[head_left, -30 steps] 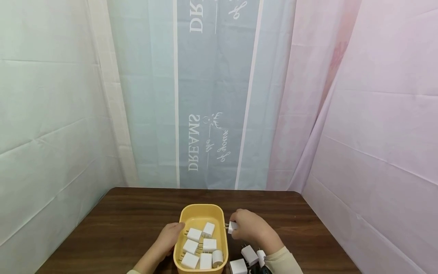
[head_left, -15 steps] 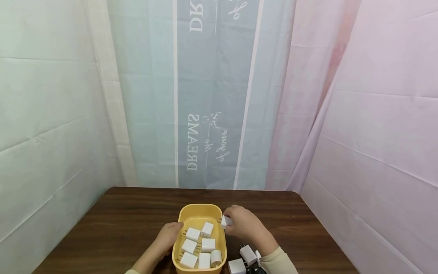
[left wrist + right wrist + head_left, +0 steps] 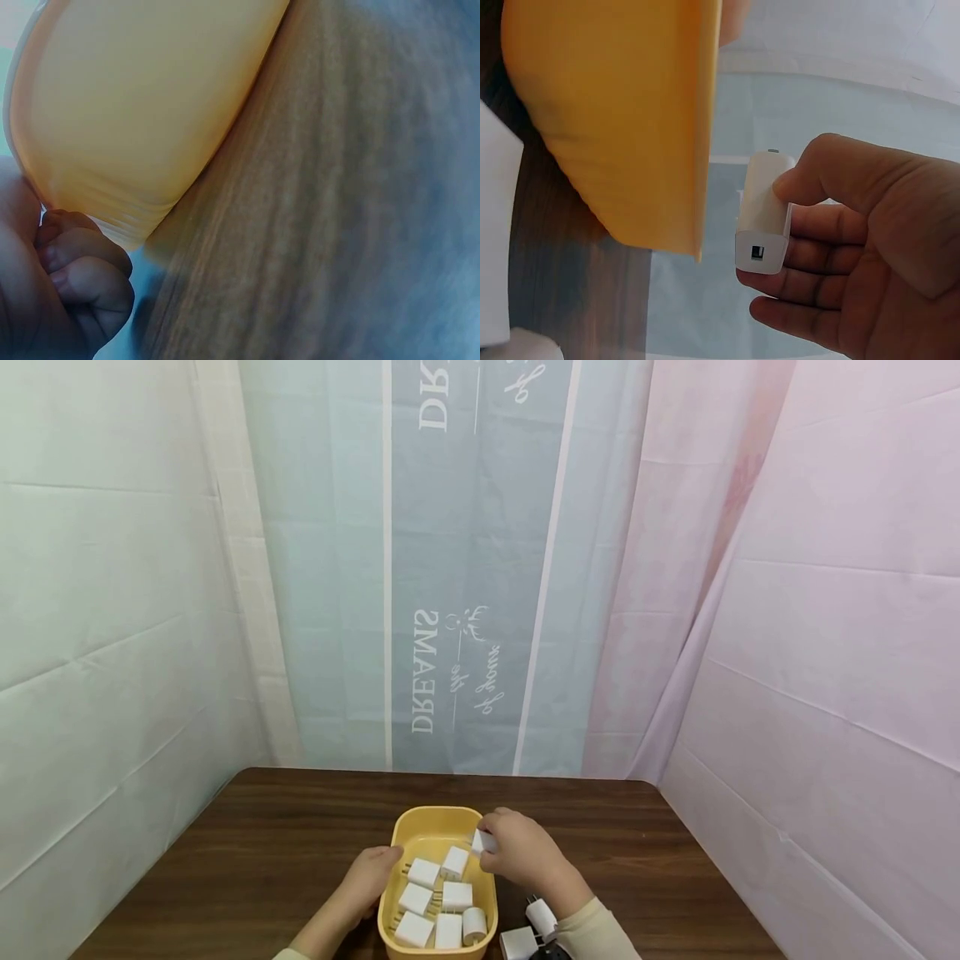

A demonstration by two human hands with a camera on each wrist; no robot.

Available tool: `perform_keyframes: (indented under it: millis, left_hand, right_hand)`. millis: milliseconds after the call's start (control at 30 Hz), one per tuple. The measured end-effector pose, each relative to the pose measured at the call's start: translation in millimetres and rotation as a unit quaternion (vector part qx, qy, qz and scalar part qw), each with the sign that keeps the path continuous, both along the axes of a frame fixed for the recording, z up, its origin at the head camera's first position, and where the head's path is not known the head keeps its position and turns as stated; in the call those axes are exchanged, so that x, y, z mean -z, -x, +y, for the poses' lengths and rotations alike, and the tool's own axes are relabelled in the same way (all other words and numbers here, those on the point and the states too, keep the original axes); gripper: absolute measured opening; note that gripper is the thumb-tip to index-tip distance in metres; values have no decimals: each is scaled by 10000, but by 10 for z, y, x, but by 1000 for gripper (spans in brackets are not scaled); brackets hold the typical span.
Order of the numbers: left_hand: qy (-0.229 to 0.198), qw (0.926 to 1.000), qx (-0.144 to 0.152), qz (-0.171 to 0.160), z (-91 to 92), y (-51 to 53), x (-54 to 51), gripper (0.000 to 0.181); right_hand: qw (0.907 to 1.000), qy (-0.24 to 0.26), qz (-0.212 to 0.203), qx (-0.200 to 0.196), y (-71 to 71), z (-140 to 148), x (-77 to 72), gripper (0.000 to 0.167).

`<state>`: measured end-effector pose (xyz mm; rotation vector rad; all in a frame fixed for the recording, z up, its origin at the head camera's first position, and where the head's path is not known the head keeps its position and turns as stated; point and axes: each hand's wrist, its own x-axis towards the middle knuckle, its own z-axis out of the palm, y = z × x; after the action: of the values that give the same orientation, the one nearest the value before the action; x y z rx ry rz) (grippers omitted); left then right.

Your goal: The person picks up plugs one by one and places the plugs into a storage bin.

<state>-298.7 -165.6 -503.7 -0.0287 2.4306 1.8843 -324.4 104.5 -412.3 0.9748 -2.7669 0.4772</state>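
Observation:
My right hand pinches a white USB wall charger between thumb and fingers, over the right rim of a yellow plastic bin. The charger's port faces the right wrist camera. On the bin's left side, my left hand grips the rim, thumb on top. Its curled fingers show against the outer wall in the left wrist view. Inside the bin lie several white chargers, most of them boxy, plus a rounded one in the near right corner.
Right of the bin, a white charger, another charger and a black item lie on the dark wooden table, partly hidden by my sleeve. Printed cloth hangs behind the table, with pale sheets at both sides.
My right hand has carried the charger leftward, from beside the bin to over its right rim. The left hand keeps its grip on the opposite side.

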Motion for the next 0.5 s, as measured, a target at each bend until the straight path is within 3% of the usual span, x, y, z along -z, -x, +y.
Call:
perform_keyframes:
  millis: [267, 500]
  left_hand:
    - [-71, 9999, 73, 55, -9, -9, -3, 46]
    - [-154, 9997, 134, 127, -24, -17, -2, 47]
  right_hand:
    - [9998, -158, 91, 79, 29, -154, -26, 20]
    - [9997, -185, -87, 132, 38, -238, -53, 14]
